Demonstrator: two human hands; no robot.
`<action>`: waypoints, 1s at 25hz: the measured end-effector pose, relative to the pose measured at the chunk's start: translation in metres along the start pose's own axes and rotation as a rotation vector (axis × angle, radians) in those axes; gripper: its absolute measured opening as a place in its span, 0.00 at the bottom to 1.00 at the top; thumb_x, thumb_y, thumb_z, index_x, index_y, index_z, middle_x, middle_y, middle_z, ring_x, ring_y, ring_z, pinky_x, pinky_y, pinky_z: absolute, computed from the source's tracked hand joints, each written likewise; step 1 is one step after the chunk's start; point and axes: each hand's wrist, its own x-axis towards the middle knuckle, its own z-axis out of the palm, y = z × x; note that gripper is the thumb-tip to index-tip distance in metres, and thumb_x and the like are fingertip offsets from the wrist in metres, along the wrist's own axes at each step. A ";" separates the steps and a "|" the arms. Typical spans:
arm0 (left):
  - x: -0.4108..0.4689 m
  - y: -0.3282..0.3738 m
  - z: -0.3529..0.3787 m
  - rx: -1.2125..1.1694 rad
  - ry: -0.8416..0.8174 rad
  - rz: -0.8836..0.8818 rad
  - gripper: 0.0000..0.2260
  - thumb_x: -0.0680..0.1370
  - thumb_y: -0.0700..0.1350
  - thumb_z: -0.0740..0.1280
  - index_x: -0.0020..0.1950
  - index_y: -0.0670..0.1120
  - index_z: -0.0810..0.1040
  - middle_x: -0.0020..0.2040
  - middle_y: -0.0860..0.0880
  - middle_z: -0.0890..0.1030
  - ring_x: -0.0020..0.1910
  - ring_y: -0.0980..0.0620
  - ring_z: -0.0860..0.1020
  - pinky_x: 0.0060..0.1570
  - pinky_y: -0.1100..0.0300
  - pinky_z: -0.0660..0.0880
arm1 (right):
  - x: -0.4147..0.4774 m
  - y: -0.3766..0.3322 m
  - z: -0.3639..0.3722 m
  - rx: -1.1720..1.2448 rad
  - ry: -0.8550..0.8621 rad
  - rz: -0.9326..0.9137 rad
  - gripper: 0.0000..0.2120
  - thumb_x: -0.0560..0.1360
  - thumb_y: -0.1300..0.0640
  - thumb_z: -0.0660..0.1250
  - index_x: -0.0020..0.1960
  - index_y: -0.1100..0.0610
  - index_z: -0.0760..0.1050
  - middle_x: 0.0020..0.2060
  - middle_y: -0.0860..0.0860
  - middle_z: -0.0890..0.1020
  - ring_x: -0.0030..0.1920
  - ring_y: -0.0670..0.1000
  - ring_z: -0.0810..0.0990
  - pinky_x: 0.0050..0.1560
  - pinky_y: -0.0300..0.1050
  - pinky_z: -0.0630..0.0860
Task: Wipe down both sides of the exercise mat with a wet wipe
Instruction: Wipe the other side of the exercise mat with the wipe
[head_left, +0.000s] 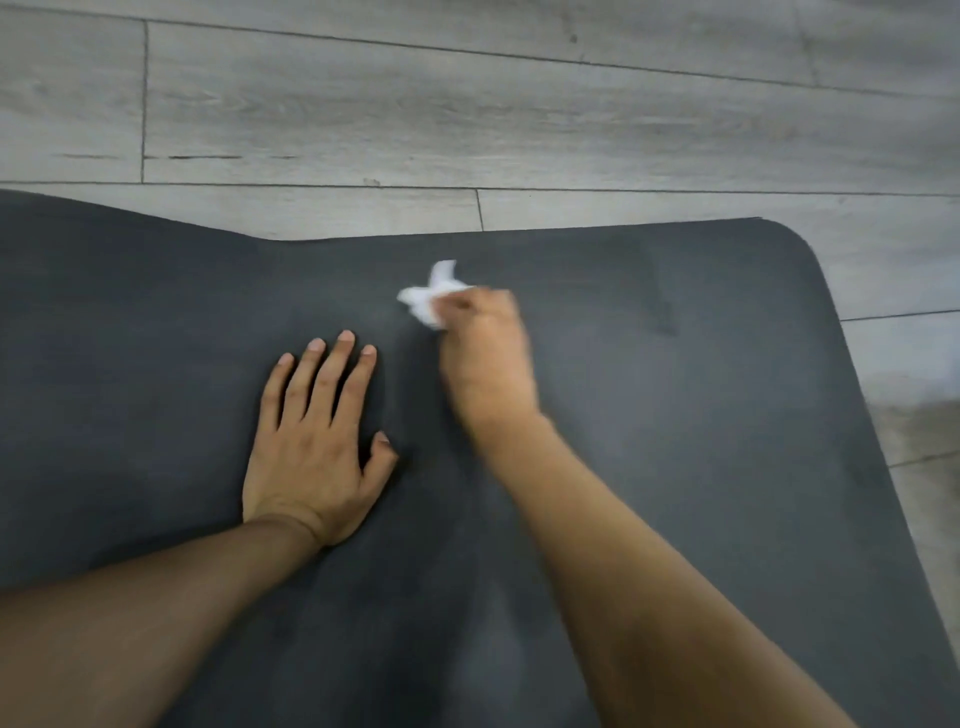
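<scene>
A dark grey exercise mat (675, 415) lies flat on a grey wood-plank floor (467, 114) and fills most of the lower view. Its far edge runs across the middle of the picture, and its rounded far right corner shows at the upper right. Towards the left, the far edge kinks and angles up and away.

The left hand (311, 447) rests palm down on the mat near the centre. Its fingers are straight and slightly spread and point away from the person, with the thumb angled out to the right. It holds nothing.

The right hand (485, 358) is just to the right of the left hand and a little farther forward. Its fingers are curled round a crumpled white wet wipe (431, 299). The wipe sticks out from the far left side of the fist, with one loose tip standing up beyond the knuckles, a short way inside the mat's far edge. The right hand and the wipe are blurred, so I cannot tell whether the wipe touches the mat or sits just above it.

Both bare forearms reach in from the bottom of the view, and the two hands lie close together but apart.
</scene>
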 end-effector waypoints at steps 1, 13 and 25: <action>0.000 -0.001 0.000 0.003 0.003 0.004 0.35 0.75 0.55 0.57 0.81 0.42 0.62 0.81 0.42 0.62 0.80 0.40 0.59 0.79 0.40 0.53 | -0.004 -0.025 0.008 -0.006 -0.073 -0.176 0.13 0.72 0.68 0.66 0.51 0.57 0.83 0.47 0.54 0.82 0.45 0.57 0.74 0.47 0.47 0.73; -0.002 0.000 0.005 -0.049 0.102 0.003 0.33 0.76 0.55 0.59 0.79 0.43 0.64 0.79 0.43 0.64 0.79 0.42 0.61 0.80 0.43 0.54 | -0.004 0.055 -0.020 -0.111 0.200 0.297 0.18 0.78 0.64 0.58 0.59 0.51 0.81 0.52 0.56 0.78 0.48 0.58 0.70 0.49 0.43 0.68; -0.116 0.046 -0.011 0.115 -0.024 -0.182 0.29 0.81 0.56 0.57 0.80 0.43 0.65 0.78 0.40 0.67 0.75 0.36 0.67 0.74 0.40 0.61 | -0.040 0.149 -0.086 -0.460 -0.020 0.207 0.26 0.73 0.71 0.56 0.63 0.52 0.78 0.51 0.61 0.80 0.45 0.61 0.72 0.43 0.45 0.58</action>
